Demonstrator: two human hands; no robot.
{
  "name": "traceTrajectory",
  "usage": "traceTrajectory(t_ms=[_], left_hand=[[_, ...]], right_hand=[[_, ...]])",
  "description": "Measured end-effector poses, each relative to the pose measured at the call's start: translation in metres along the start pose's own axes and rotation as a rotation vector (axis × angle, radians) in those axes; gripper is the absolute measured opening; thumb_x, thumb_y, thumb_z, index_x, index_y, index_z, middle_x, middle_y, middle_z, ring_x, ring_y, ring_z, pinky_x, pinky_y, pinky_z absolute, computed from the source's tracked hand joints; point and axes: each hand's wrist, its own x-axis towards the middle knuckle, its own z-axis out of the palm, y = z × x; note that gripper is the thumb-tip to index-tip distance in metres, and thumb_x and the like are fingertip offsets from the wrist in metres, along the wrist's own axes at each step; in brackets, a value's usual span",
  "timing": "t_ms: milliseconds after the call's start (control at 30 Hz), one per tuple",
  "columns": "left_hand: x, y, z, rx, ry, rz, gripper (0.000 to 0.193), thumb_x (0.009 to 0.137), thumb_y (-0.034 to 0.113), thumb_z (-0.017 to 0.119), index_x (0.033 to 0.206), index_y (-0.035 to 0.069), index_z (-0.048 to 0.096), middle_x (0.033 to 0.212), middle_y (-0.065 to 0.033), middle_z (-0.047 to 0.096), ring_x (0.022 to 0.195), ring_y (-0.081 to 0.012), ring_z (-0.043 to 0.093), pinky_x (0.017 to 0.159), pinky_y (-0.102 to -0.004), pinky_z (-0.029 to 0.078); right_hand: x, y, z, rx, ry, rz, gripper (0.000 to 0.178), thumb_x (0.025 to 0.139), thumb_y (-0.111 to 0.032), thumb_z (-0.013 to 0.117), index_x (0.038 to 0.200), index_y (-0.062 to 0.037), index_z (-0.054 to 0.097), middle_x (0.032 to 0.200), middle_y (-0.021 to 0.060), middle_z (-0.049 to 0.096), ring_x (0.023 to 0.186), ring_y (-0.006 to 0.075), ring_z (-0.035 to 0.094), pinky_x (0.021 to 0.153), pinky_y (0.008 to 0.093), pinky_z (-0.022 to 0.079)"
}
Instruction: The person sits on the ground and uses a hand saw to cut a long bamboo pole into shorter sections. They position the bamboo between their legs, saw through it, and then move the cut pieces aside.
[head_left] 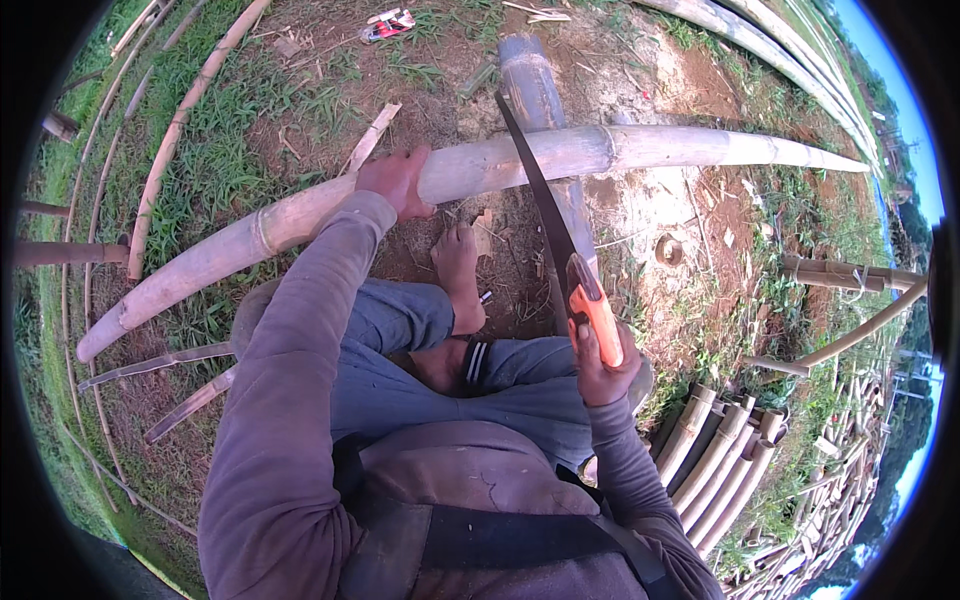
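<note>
A long pale bamboo pole (555, 153) lies crosswise in front of me, resting over a second, darker bamboo log (532, 82) that runs away from me. My left hand (397, 183) is wrapped over the pole, left of where the two cross. In my right hand (606, 366) is a hand saw (545, 207) with an orange handle and a long dark blade. The blade slants up and to the left, its upper part over the pole near the crossing. Whether its teeth touch the bamboo I cannot tell.
My bare foot (458, 275) is just below the pole. Cut bamboo pieces (715, 460) are stacked at the lower right, beside a heap of split scraps (838, 490). Bamboo rails (190, 120) stand at the left, and more poles (760, 60) lie at the far right. A red-and-white object (387, 25) lies far off.
</note>
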Motion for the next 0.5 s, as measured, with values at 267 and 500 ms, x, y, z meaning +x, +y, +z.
traceTrajectory(t_ms=[267, 500], left_hand=[[0.005, 0.012, 0.007, 0.028, 0.058, 0.064, 0.104, 0.067, 0.050, 0.093, 0.152, 0.015, 0.045, 0.130, -0.0185, 0.066, 0.119, -0.0411, 0.067, 0.100, -0.0520, 0.055], [0.001, 0.007, -0.005, -0.001, 0.032, 0.024, 0.095, 0.067, 0.049, 0.094, 0.142, 0.013, 0.050, 0.130, -0.0192, 0.066, 0.119, -0.0415, 0.068, 0.101, -0.0514, 0.055]], right_hand=[[0.095, 0.031, 0.063, 0.085, 0.084, -0.228, 0.012, 0.103, -0.012, 0.072, 0.100, -0.0008, 0.069, 0.082, 0.0031, 0.068, 0.060, 0.0035, 0.057, 0.051, 0.0218, 0.043], [0.099, 0.026, 0.075, 0.389, -0.075, 0.009, 0.037, 0.106, -0.019, 0.069, 0.135, 0.0015, 0.058, 0.091, 0.0045, 0.070, 0.068, 0.0051, 0.061, 0.061, 0.0205, 0.049]])
